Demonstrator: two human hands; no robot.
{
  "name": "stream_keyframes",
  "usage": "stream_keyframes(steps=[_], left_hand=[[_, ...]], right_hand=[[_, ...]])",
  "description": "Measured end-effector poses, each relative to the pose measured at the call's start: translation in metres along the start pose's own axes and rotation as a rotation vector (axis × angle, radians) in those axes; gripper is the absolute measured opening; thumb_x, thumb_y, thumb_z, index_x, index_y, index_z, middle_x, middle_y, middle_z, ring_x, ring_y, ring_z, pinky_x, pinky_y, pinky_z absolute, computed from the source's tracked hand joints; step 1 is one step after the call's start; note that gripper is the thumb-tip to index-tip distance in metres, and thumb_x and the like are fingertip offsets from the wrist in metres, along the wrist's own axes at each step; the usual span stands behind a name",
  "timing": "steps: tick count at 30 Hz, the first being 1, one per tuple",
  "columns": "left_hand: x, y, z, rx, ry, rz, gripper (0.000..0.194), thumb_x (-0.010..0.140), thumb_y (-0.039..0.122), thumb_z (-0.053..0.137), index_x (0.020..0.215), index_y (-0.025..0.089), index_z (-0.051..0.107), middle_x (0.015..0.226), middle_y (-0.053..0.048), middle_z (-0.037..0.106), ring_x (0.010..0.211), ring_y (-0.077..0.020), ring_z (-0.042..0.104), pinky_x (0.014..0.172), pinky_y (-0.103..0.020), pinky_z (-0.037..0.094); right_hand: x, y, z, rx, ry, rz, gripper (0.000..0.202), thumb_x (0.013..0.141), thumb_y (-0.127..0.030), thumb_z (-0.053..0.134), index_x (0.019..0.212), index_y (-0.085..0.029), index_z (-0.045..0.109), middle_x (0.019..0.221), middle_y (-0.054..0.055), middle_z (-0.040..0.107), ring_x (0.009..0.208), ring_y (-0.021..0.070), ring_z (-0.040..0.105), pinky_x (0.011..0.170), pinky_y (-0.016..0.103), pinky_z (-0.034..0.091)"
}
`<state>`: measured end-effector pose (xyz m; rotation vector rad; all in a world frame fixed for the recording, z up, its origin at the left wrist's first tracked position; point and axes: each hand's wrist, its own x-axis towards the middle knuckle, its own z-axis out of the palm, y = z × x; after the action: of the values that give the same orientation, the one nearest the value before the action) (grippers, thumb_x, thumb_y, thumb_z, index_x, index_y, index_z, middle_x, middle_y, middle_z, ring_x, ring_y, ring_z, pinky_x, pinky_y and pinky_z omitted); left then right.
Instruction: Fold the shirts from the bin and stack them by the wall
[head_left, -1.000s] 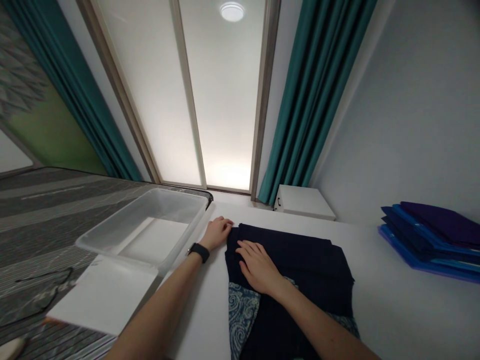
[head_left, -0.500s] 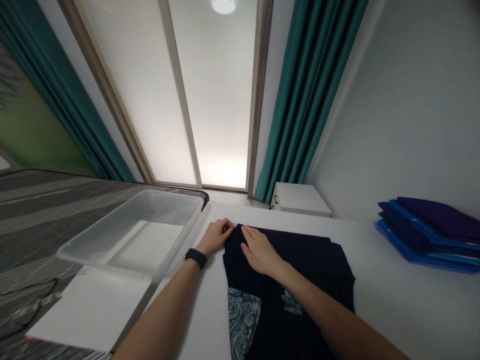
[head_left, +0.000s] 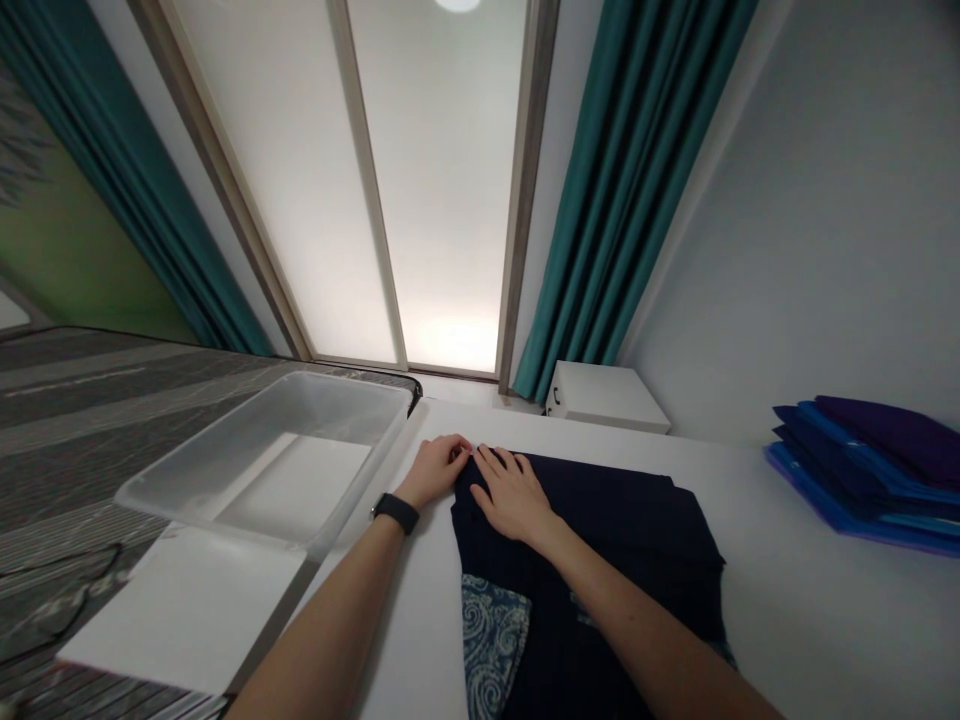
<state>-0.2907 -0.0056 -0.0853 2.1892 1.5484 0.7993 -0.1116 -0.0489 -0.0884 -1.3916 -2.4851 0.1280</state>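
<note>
A dark navy garment [head_left: 622,510] with a blue-and-white swirl-patterned panel [head_left: 493,635] lies spread on the white table. Its far left corner is pinched by my left hand [head_left: 437,468], which wears a black watch. My right hand [head_left: 511,500] rests palm down on the cloth just beside it, fingers stretched out and slightly apart. My right forearm crosses over the garment and hides part of a second patterned patch. The near end of the garment runs out of the frame.
Left of the table stands a translucent plastic bin [head_left: 262,470] with a white flat piece inside. A white board [head_left: 187,605] lies before it. Folded blue and purple cloths [head_left: 874,475] are stacked at the right. A white cabinet [head_left: 607,395] stands beyond the table's far edge.
The fingers of my right hand have spread a little and its fingertips sit closer to my left hand at the corner. The whole view has shifted slightly.
</note>
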Motion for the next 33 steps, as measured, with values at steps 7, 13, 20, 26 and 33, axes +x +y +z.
stream_keyframes(steps=[7,13,20,26,33], left_hand=[[-0.002,0.005,-0.003,0.009,-0.031,-0.055,0.019,0.089,0.026,0.051,0.099,0.021,0.066,0.081,0.000,0.068,0.076,-0.0169,0.061,0.073,-0.029,0.042],[-0.001,0.000,0.000,-0.038,-0.011,-0.042,0.021,0.088,0.025,0.049,0.098,0.020,0.066,0.078,0.000,0.068,0.072,-0.0163,0.060,0.070,-0.028,0.042],[0.000,-0.005,0.004,-0.055,0.034,0.007,0.020,0.089,0.024,0.048,0.097,0.020,0.066,0.082,-0.001,0.068,0.073,-0.0163,0.061,0.072,-0.029,0.044],[0.001,-0.008,0.007,-0.074,0.062,0.046,0.020,0.090,0.021,0.046,0.094,0.020,0.065,0.087,-0.002,0.069,0.077,-0.0165,0.062,0.074,-0.029,0.045],[0.001,-0.007,0.007,0.002,0.046,0.025,0.020,0.091,0.022,0.044,0.094,0.022,0.064,0.095,-0.003,0.071,0.086,-0.0188,0.064,0.078,-0.032,0.045]], right_hand=[[-0.001,-0.002,-0.017,-0.044,0.120,-0.026,0.032,0.094,-0.018,0.042,0.121,-0.019,0.060,0.112,0.011,0.060,0.106,0.0242,0.050,0.092,0.038,0.037],[-0.006,-0.010,-0.026,-0.122,0.038,-0.234,0.029,0.093,-0.012,0.046,0.114,-0.024,0.062,0.095,0.006,0.056,0.092,0.0222,0.047,0.078,0.034,0.036],[-0.005,-0.009,-0.019,-0.093,0.045,-0.263,0.020,0.095,-0.016,0.047,0.106,-0.021,0.062,0.095,0.005,0.056,0.091,0.0207,0.047,0.078,0.033,0.035],[-0.006,-0.012,-0.022,-0.058,0.048,-0.280,0.014,0.096,-0.022,0.048,0.100,-0.019,0.062,0.095,0.006,0.056,0.092,0.0207,0.046,0.080,0.034,0.036],[-0.007,-0.012,-0.023,0.017,0.049,-0.316,0.017,0.095,-0.025,0.051,0.108,-0.020,0.060,0.097,0.006,0.056,0.093,0.0206,0.047,0.081,0.034,0.037]])
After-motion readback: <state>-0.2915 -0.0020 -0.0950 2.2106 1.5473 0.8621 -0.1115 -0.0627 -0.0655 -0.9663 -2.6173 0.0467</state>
